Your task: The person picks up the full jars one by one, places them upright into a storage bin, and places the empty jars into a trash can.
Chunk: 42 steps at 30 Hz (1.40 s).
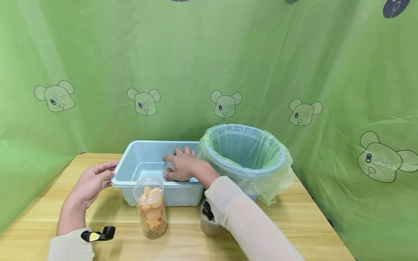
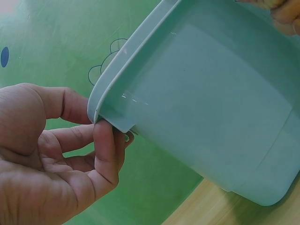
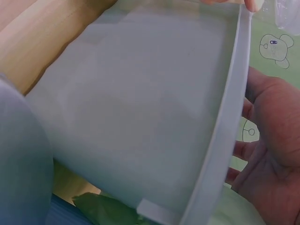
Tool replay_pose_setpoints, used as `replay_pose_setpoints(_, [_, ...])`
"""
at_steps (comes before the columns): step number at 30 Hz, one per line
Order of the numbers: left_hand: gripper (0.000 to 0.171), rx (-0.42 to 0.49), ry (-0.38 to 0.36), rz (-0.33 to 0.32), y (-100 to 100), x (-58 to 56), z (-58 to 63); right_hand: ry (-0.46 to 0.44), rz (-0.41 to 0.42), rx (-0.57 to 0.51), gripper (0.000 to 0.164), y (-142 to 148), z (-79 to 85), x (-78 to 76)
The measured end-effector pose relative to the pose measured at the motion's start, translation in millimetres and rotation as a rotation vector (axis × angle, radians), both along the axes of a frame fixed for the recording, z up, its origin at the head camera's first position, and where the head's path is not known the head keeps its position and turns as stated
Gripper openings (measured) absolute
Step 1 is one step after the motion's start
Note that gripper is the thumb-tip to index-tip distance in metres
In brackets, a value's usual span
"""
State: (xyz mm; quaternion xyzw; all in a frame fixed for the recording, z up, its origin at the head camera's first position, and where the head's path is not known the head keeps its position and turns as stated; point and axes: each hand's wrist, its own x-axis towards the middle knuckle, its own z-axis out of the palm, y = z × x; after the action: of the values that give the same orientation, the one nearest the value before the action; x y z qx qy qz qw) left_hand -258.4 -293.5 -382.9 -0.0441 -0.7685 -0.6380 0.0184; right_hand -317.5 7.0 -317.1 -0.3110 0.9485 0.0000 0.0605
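From where I stand, the only writing is on the green curtain (image 1: 183, 54): rows of outlined bear heads, each with a dark oval and a few pale letters across the face, too faint for me to read. The largest bear head (image 1: 380, 163) is at the right edge of the frame, and a dark blue disc (image 1: 395, 7) with a pale mark is cut off at the upper right.

The light-blue plastic tub (image 1: 183, 195) sits at the middle of the frame on the wood-grain table (image 1: 303, 214). The person's left hand (image 1: 88, 186) pinches its rim at the left end, thumb and fingers bent about the edge. The right hand (image 1: 186, 166) is down inside the tub, its fingers curled round a clear round container (image 1: 168, 167), most of which they hide.

In front of the tub, left of centre, stands a clear jar (image 1: 152, 217) of orange, chip-like pieces; a smaller clear cup (image 1: 209, 227) is near the lower middle, partly behind the right sleeve (image 1: 251, 221). Right of the tub is a round waste bin (image 1: 230, 161) with a green-tinted plastic liner (image 1: 274, 188) folded over its rim.
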Motion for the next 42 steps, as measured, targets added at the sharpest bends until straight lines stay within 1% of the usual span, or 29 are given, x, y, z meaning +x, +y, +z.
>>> replay_pose_setpoints(5, [0.055,0.012,0.004,-0.005,-0.7,-0.3,0.2,0.012,0.014,0.006,0.065,3.6,4.4,2.9])
replay_pose_setpoints(9, [0.055,0.015,0.003,-0.007,-1.2,-0.2,0.4,0.024,0.041,0.003,0.066,7.5,8.2,6.8])
replay_pose_setpoints(16, [0.055,0.005,0.003,-0.003,-1.1,-0.2,1.1,0.055,0.129,-0.004,0.066,12.9,19.6,19.2])
replay_pose_setpoints(21, [0.055,0.003,-0.006,-0.004,-1.1,-0.7,0.3,0.076,0.19,-0.016,0.058,14.8,28.5,29.4])
replay_pose_setpoints(25, [0.055,0.007,-0.01,-0.006,-1.4,-0.7,-0.6,0.1,0.229,-0.024,0.053,14.9,32.4,36.4])
replay_pose_setpoints(28, [0.055,0.003,-0.01,-0.012,-2.2,-0.1,-0.8,0.119,0.256,-0.022,0.055,13.0,32.8,41.9])
replay_pose_setpoints(33, [0.054,-0.004,0.0,-0.005,-5.3,1.3,0.1,0.148,0.31,-0.018,0.062,5.8,30.7,51.7])
replay_pose_setpoints(38, [0.055,0.003,-0.005,-0.013,-4.5,1.0,-0.1,0.192,0.372,0.034,0.071,0.1,25.4,63.6])
replay_pose_setpoints(42, [0.055,0.013,-0.01,-0.021,-1.9,0.3,-1.4,0.216,0.417,0.054,0.075,-2.7,18.5,72.6])
